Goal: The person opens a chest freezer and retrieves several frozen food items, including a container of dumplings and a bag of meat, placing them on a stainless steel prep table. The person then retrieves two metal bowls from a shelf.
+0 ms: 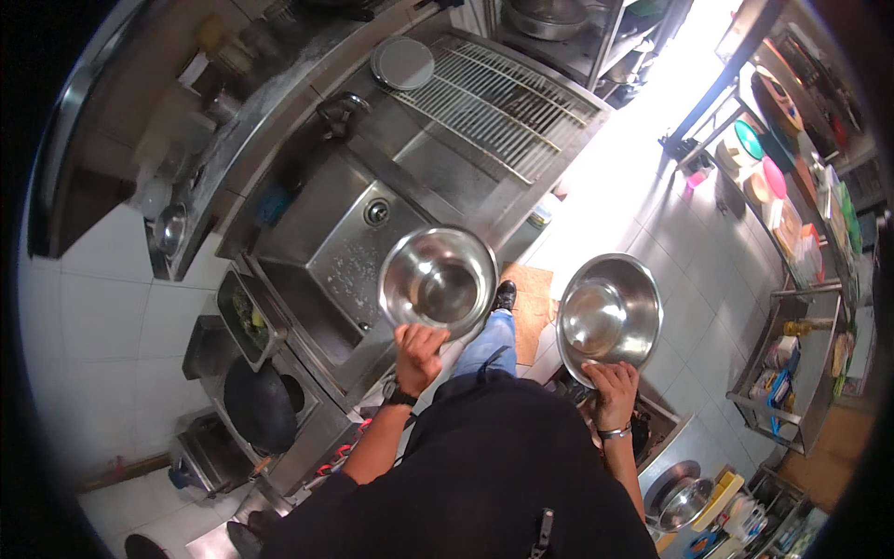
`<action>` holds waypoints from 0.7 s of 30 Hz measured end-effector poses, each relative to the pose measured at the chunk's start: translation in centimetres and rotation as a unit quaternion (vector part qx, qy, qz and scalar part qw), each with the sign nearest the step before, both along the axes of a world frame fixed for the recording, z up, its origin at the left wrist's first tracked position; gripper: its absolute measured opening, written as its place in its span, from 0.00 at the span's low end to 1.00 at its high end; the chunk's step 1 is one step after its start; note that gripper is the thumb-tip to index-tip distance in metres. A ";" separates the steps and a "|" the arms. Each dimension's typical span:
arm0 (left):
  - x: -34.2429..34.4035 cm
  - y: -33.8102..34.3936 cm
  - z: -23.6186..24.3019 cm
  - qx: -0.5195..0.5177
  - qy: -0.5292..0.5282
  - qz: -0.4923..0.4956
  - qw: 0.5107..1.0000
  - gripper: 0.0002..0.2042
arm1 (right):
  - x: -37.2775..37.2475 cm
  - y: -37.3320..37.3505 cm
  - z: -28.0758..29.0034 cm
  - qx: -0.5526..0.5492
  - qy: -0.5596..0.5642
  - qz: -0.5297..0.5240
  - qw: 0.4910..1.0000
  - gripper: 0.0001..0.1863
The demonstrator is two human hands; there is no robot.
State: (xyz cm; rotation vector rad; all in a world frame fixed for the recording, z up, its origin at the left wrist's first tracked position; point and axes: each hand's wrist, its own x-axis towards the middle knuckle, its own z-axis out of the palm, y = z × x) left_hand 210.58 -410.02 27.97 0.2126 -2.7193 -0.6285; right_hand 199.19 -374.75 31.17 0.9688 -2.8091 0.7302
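Note:
My left hand [420,356] is closed on the near rim of a shiny steel mixing bowl [440,281], held over the front edge of the steel sink [321,244]. Out to the right, my right hand [612,387] grips the near rim of a second steel bowl [610,312], which hangs in the air above the floor. Both bowls look empty, with their insides facing up. The fingers of each hand wrap over the rim, and the undersides of the bowls are hidden.
A wire rack [503,102] and a round grey lid [402,63] lie beyond the sink, near the faucet [343,114]. At left are a tray of greens [250,317] and a black wok [259,403]. Shelving [787,373] lines the right; more bowls [683,503] stand lower right.

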 end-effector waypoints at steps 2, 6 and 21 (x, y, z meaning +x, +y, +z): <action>-5.0 -2.5 -1.2 -0.011 0.004 0.003 1.000 0.15 | -3.0 -1.4 0.7 0.022 -0.036 -0.005 0.999 0.16; -15.0 -7.5 -1.9 -0.033 0.021 0.006 0.999 0.15 | -9.5 -3.3 2.0 0.019 -0.033 -0.033 0.999 0.13; -46.5 -12.9 -7.4 -0.078 0.041 -0.014 0.996 0.14 | -26.9 -2.2 2.7 0.039 0.001 -0.132 0.990 0.13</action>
